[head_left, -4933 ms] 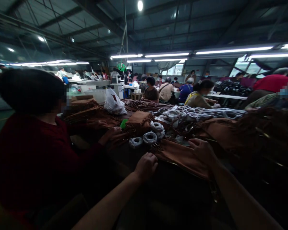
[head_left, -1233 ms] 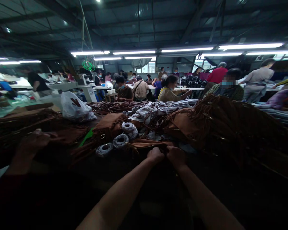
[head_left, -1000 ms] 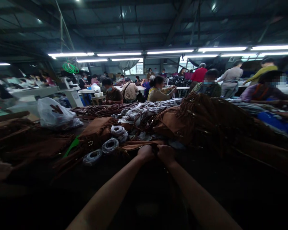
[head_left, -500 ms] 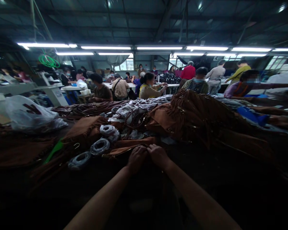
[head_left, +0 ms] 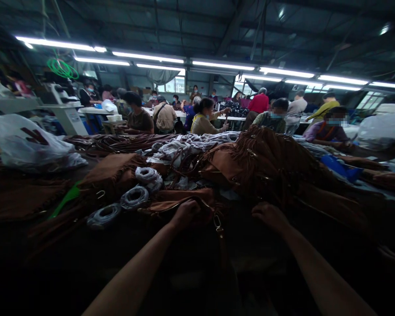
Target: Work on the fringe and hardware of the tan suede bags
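Dim workbench (head_left: 237,245): left hand (head_left: 188,213) clenched on flat brown suede bag (head_left: 181,199), clasp dangling; right hand (head_left: 270,216) spread loose, empty; brown fringed bag pile (head_left: 270,162) untouched.

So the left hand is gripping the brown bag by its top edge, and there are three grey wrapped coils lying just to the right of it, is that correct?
Not quite. The head view shows the left hand closed on the top edge of the brown bag, but the three grey wrapped coils lie to the left of it, not the right. To the right is the right hand, apart from the bag.
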Available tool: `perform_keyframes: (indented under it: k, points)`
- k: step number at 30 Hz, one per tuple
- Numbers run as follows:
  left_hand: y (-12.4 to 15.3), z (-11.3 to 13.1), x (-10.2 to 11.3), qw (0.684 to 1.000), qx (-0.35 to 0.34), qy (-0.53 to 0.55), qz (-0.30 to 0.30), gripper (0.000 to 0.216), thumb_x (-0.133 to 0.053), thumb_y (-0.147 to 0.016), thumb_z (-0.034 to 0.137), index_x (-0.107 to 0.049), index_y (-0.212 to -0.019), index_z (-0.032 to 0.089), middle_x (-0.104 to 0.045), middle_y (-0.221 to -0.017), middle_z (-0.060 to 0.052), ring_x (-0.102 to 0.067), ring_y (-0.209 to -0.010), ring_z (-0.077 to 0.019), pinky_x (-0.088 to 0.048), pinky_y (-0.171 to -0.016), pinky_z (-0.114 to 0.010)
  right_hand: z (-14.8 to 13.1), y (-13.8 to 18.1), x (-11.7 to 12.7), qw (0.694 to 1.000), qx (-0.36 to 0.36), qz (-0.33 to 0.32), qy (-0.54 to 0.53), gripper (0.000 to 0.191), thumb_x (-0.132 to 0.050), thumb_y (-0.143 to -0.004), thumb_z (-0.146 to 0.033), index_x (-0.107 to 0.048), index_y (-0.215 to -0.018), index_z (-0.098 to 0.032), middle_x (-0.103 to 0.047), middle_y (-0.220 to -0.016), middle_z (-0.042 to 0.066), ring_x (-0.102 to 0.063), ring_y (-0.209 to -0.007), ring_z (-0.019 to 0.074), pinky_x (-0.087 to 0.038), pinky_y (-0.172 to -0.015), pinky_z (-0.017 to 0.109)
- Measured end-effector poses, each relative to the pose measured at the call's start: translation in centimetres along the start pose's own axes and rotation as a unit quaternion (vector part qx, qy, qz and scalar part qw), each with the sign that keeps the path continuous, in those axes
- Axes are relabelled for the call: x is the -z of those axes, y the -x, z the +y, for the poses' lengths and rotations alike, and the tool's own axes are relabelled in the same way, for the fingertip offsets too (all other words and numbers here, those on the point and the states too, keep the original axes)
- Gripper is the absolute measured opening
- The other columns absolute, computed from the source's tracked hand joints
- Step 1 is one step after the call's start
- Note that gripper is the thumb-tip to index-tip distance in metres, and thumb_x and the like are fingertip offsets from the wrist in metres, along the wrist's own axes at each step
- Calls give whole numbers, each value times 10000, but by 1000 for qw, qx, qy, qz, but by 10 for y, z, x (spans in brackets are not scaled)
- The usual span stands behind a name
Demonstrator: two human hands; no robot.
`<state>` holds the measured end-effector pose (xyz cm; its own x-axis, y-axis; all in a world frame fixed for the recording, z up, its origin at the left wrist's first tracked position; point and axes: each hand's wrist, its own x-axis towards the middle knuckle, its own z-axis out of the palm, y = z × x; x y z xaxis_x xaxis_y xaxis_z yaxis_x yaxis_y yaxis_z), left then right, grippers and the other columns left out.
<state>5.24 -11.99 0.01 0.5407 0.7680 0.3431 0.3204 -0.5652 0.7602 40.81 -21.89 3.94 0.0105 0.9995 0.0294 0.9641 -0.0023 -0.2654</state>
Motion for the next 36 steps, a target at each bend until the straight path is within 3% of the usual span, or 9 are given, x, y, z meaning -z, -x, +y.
perform_keyframes:
  k: [9, 13, 18, 22, 24, 26, 30, 33, 36]
  points:
    - [1, -2, -1, 1000, 12, 14, 8, 88, -544, -751, 141, -629, -771, 154, -636, -849, -33, -564, -818, -159, -431, -754, -259, 0, -2, -13, 998, 45, -30, 36, 203, -448, -860, -261, -642, -861, -201, -632, -932, 49, -554, -927, 173, -396, -857, 292]
    - [2, -2, 0, 1000, 7, 15, 9, 87, -546, -756, 150, -631, -775, 156, -637, -844, -32, -565, -806, -156, -432, -759, -259, 6, 2, -11, 993, 84, 78, 19, 204, -421, -885, -273, -601, -847, -186, -623, -933, 72, -550, -942, 180, -403, -883, 302]
    - [1, -2, 0, 1000, 5, 18, 11, 77, -554, -759, 158, -630, -749, 156, -640, -823, -24, -567, -802, -151, -428, -763, -251, 38, -5, 10, 955, -35, 265, -127, 332, -459, -856, -462, -615, -921, -176, -665, -960, 61, -606, -915, 181, -439, -869, 312]
    - [2, -3, 1, 1000, 0, 24, 17, 106, -556, -758, 155, -660, -776, 154, -651, -859, -38, -577, -821, -160, -438, -788, -270, 47, -12, 39, 915, -78, 376, -126, 431, -485, -815, -543, -650, -964, -174, -681, -983, 77, -614, -949, 210, -443, -893, 348]
    - [2, -4, 1, 999, -6, 31, 18, 123, -561, -756, 153, -675, -800, 153, -657, -885, -47, -582, -833, -165, -442, -784, -271, 22, -13, 50, 914, -35, 396, -83, 436, -435, -854, -541, -655, -944, -176, -675, -973, 84, -608, -949, 211, -436, -904, 352]
    - [2, -5, 1, 999, 2, 33, 12, 129, -571, -755, 157, -685, -814, 148, -663, -881, -53, -588, -828, -168, -447, -762, -267, -25, -11, 49, 923, 38, 380, -49, 412, -406, -889, -514, -648, -921, -182, -662, -967, 85, -600, -946, 202, -426, -910, 334]
    - [1, -10, 0, 999, 15, 46, 7, 137, -580, -743, 136, -694, -818, 128, -670, -879, -61, -596, -824, -164, -450, -744, -251, -148, -1, 8, 963, 125, 228, -72, 324, -391, -932, -415, -626, -902, -196, -660, -915, 68, -613, -847, 160, -437, -805, 254]
    - [1, -14, 0, 999, 12, 45, 4, 146, -574, -742, 125, -700, -816, 121, -675, -880, -63, -599, -828, -163, -450, -766, -254, -208, 2, -36, 988, 85, 118, -44, 271, -414, -932, -336, -631, -845, -199, -674, -853, 56, -626, -761, 145, -417, -694, 229]
    - [1, -18, 0, 999, 11, 42, 2, 156, -571, -745, 129, -705, -825, 120, -680, -886, -67, -602, -828, -167, -455, -773, -263, -226, -5, -65, 995, 1, 100, 30, 244, -454, -914, -315, -628, -792, -196, -680, -794, 52, -636, -708, 156, -370, -603, 233]
